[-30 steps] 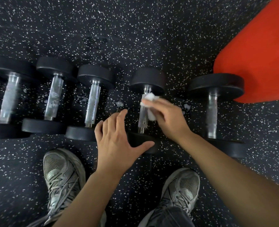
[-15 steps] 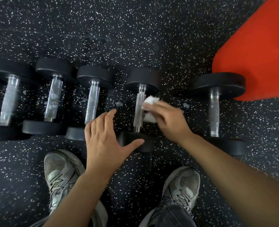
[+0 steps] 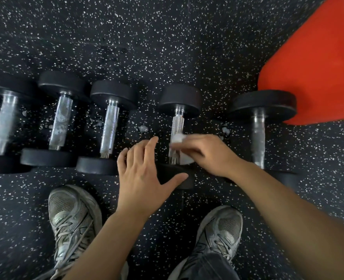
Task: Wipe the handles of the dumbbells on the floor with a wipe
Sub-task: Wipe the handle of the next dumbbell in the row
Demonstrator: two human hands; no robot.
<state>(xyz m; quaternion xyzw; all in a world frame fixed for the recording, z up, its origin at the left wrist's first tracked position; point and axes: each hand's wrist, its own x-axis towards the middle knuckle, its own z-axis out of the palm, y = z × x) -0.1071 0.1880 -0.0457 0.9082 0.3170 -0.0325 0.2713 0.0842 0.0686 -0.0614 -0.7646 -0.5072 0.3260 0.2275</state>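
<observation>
Several black dumbbells with metal handles lie in a row on the speckled floor. My right hand (image 3: 209, 153) presses a white wipe (image 3: 177, 138) around the lower part of the fourth dumbbell's knurled handle (image 3: 177, 124). The near head of that dumbbell (image 3: 179, 178) lies under my left hand (image 3: 145, 174), which rests flat on it with fingers spread. Handles of the three dumbbells on the left (image 3: 63, 122) carry white foam or streaks. The rightmost dumbbell (image 3: 259, 136) lies apart, its handle smeared.
A red mat or pad (image 3: 318, 67) covers the floor at the upper right, touching the rightmost dumbbell's far head. My two grey sneakers (image 3: 72, 223) (image 3: 219, 233) stand close in front of the row. Small foam blobs (image 3: 142, 128) dot the floor between handles.
My right hand slid the wipe down the fourth handle from near its far end toward the near head. The left hand stayed on the near head.
</observation>
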